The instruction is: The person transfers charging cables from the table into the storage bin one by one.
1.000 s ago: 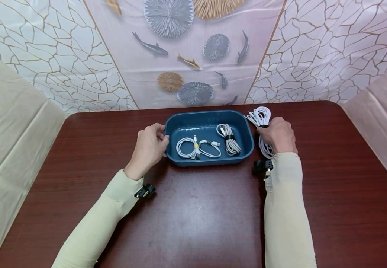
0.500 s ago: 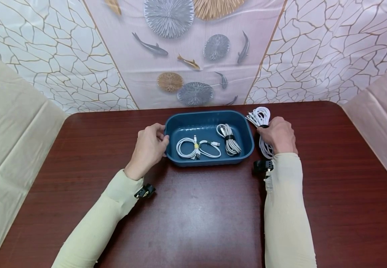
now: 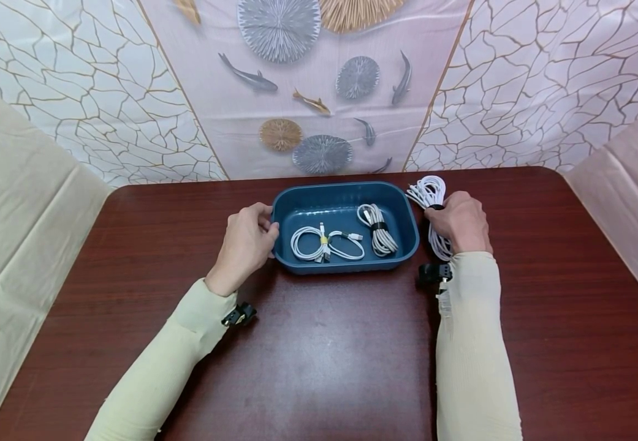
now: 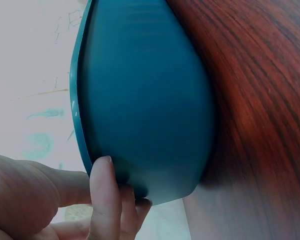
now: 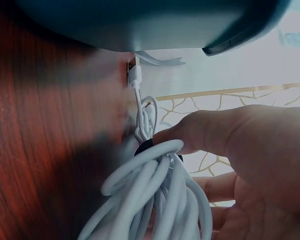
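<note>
My left hand (image 3: 247,242) is at the left end of a dark blue plastic basin (image 3: 346,267). In the left wrist view the thumb lies at the rim and the fingers (image 4: 104,192) curl against the outer wall. To the right of the basin, my right hand (image 3: 462,222) pinches a coiled white charging cable (image 5: 160,195) at its black strap. A USB plug (image 5: 134,76) at the cable's far end shows in the right wrist view. Inside the basin lie a white cable (image 3: 309,243) tied with a yellow band and a thicker bundled cable (image 3: 379,229) with a black strap.
A dark red-brown wooden table (image 3: 319,355) carries everything. Behind its back edge hangs a patterned cloth (image 3: 319,92) with fish and round motifs. Plain pale cloth (image 3: 15,245) borders the left side, and similar cloth hangs at the right.
</note>
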A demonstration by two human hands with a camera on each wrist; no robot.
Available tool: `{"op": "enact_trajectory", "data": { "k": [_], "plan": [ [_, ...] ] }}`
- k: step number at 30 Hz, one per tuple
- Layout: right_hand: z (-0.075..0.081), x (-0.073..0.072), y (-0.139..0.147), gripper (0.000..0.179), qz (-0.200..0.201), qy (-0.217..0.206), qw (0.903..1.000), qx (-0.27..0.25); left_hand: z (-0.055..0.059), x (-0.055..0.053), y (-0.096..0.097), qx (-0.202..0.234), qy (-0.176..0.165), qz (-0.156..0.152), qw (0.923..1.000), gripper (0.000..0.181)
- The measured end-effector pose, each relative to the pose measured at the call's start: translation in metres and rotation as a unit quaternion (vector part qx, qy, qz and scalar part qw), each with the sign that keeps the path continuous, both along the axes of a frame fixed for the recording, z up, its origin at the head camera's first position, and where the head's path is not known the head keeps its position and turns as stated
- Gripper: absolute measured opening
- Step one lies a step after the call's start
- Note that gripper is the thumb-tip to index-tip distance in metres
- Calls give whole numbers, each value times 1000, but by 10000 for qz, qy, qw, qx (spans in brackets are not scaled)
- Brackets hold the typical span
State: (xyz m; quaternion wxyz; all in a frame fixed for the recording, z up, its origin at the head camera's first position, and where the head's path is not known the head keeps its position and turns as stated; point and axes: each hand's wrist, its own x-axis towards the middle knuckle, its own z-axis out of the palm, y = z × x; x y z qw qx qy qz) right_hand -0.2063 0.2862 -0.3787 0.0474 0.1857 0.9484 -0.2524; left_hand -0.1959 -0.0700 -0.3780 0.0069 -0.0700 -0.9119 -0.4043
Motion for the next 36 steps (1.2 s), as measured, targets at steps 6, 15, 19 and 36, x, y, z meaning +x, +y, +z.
{"op": "enact_trajectory", "data": {
  "k": [6,15,19,36],
  "plan": [
    [1,-1,-1,42,16,39,10000,26,0,0,0,17,-5,21,10000,35],
    [4,-1,-1,37,54,40,10000,49,-1,0,-1,16,10,19,10000,36],
    [6,-1,-2,36,26,68,10000,33,0,0,-1,20,9,39,10000,35],
    [13,2,-2,49,-23,255,9997,11,1,1,0,68,-23,78,9999,34]
  ]
}}
